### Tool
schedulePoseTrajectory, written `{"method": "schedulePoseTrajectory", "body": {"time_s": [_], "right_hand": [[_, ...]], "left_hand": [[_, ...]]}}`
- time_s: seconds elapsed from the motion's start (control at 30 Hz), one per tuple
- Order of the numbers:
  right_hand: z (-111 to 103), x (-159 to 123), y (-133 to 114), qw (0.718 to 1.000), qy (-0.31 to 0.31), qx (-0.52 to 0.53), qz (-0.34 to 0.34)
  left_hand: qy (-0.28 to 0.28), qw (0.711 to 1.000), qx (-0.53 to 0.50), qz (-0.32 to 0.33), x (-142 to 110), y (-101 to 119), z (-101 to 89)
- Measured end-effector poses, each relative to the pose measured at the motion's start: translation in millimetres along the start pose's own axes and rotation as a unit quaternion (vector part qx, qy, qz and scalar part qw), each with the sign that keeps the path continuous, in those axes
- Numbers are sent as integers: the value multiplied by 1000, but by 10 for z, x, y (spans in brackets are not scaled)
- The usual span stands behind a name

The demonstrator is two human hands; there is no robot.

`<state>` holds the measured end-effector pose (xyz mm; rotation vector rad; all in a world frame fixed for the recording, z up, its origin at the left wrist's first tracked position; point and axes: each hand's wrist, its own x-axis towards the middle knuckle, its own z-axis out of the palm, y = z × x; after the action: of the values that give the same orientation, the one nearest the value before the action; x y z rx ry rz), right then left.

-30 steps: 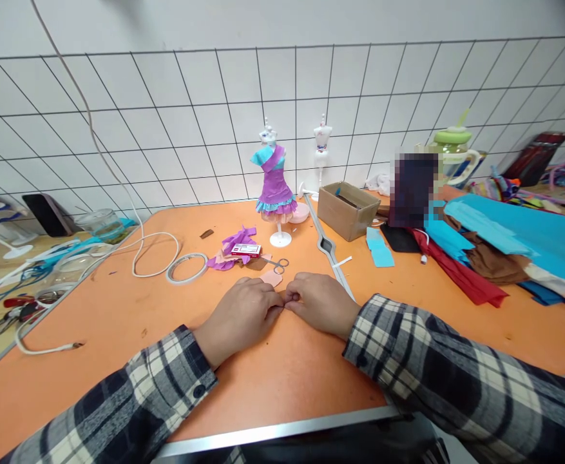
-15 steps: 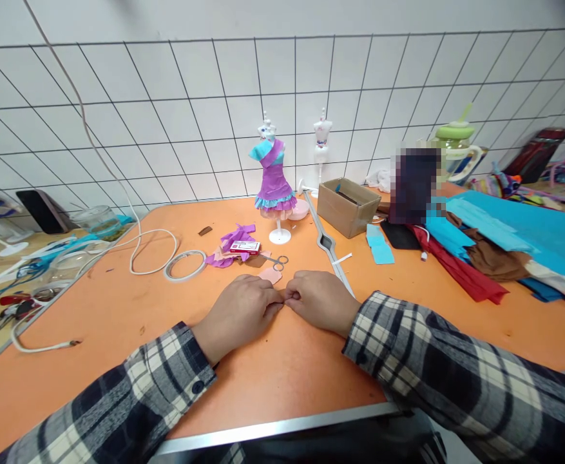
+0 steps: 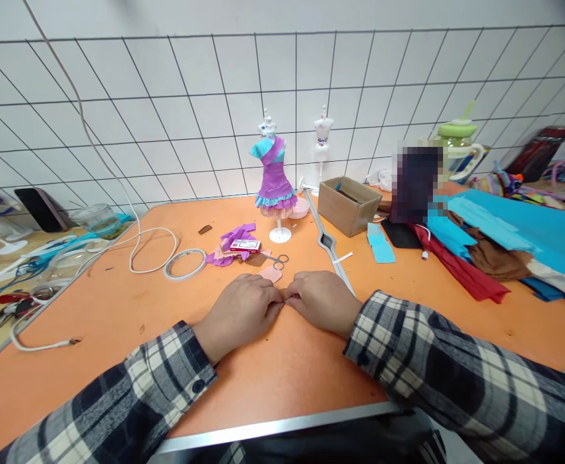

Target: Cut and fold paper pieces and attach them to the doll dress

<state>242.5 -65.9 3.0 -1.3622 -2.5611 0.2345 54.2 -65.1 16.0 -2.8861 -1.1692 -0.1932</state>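
Observation:
Over the middle of the orange table (image 3: 176, 361), my left hand (image 3: 243, 312) and my right hand (image 3: 323, 299) meet fingertip to fingertip. Both are closed in a pinch; whatever lies between the fingers is too small or hidden to name. Just beyond the fingers lies a pink piece of paper or cloth (image 3: 271, 274). Behind it are scissors (image 3: 279, 261), their blades partly covered, and a small red and white box (image 3: 245, 246) on purple scraps (image 3: 236, 233). Farther back stands a small mannequin in a purple and blue dress (image 3: 276, 177).
A tape roll (image 3: 184, 276) and white cable (image 3: 134, 258) lie left. A bare mannequin (image 3: 322, 138), cardboard box (image 3: 343, 209) and metal strip (image 3: 328, 241) are at the back. Blue sheets (image 3: 543, 225), red cloth (image 3: 470, 277) and a lidded jug (image 3: 456, 151) occupy the right.
My hands stay in nearly the same place, with the fingertips shifting only slightly. Objects on the table have not moved.

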Motion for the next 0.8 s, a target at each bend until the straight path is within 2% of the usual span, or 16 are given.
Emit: {"method": "schedulePoseTrajectory", "body": {"time_s": [0.27, 0.47, 0.8], "right_hand": [[0, -9, -30, 1000, 7, 0, 21], [28, -4, -26, 1000, 5, 1, 6], [41, 0, -20, 1000, 19, -2, 19]], "left_hand": [[6, 1000, -5, -13, 7, 23, 8], [0, 1000, -5, -22, 11, 24, -2], [0, 999, -14, -31, 2, 12, 13]]}}
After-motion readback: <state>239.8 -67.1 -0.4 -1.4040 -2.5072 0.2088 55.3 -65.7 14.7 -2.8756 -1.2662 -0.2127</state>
